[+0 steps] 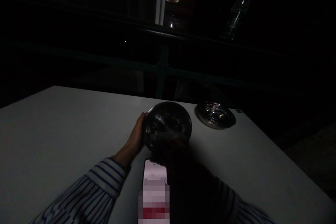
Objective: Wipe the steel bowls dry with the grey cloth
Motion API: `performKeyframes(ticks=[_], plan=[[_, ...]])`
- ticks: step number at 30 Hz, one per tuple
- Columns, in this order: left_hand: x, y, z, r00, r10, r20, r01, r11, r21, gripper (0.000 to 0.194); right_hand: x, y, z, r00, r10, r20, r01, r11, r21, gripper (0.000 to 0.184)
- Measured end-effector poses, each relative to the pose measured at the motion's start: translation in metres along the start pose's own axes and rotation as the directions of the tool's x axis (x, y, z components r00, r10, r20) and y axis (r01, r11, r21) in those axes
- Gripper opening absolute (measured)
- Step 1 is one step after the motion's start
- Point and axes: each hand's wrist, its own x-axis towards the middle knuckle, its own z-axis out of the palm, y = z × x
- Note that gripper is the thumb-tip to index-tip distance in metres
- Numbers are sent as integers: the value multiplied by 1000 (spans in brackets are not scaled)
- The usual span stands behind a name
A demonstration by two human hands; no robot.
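Observation:
A shiny round metal bowl (168,112) stands tilted near the far edge of the white table, its dark inside facing me. My left hand (135,136) grips its left rim, with the fingers partly behind it. Deep shadow covers my right hand (178,150), which reaches over the near side of the bowl. Its fingers do not show clearly, and a dark, fuzzy-edged shape beside it is too dark to name. Below the bowl a lit phone (154,173) lies or stands close to me, its lower part blurred out.
More shiny metal bowls or dishes (215,115), seemingly stacked, sit at the table's far right corner. The white table (78,129) ends at a dark railing (162,66). Beyond it, a clear bottle with a white cap (240,8) stands on a dark ledge.

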Motion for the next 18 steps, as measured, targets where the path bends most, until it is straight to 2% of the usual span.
performKeyframes(ticks=[3,7,11,13,15,16,18], plan=[[-3,-3,0,1000,-21,22,22,999,-34,48,2,-5,4,998,23,-53,-23,1000,0,37],[-7,-4,5,978,-183,100,192,977,-91,60,16,-19,12,988,41,-152,-41,999,-2,39],[-7,-1,4,977,-209,40,213,971,-109,63,22,-20,13,980,-22,-198,18,1000,-18,37],[-4,-1,0,983,-179,-32,175,981,-84,61,18,-11,7,989,-65,-136,65,998,-3,39],[-1,-1,-3,987,-145,-74,140,988,-66,60,14,0,0,997,-74,-7,74,997,28,41],[0,-2,-4,987,-137,-81,132,989,-64,60,14,4,-4,996,-65,57,63,997,39,41],[2,-3,-3,988,-145,-60,140,987,-73,59,18,6,-7,993,-34,111,30,999,39,39]])
